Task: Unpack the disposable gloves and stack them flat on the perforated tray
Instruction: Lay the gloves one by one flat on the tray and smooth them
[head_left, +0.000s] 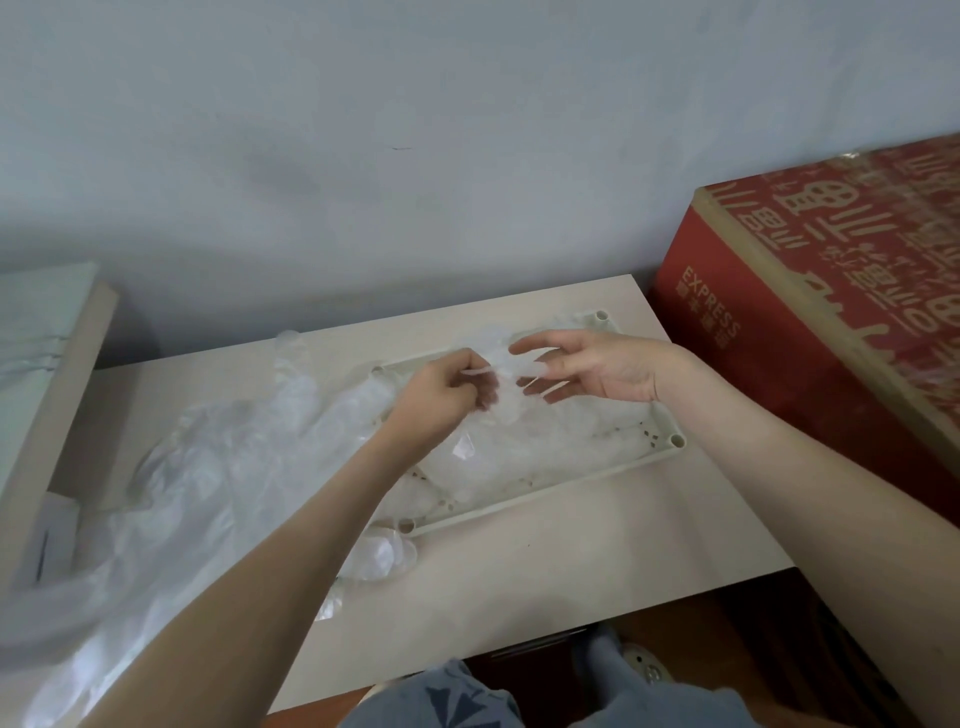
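While left hand (441, 397) pinches glove (510, 411), right (597, 371) splayed

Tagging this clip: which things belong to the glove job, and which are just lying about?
Job: left hand pinching a clear glove; open right hand; perforated tray; glove pile on it; plastic wrapping left of the tray.
Lying about: red carton; panel at far left.
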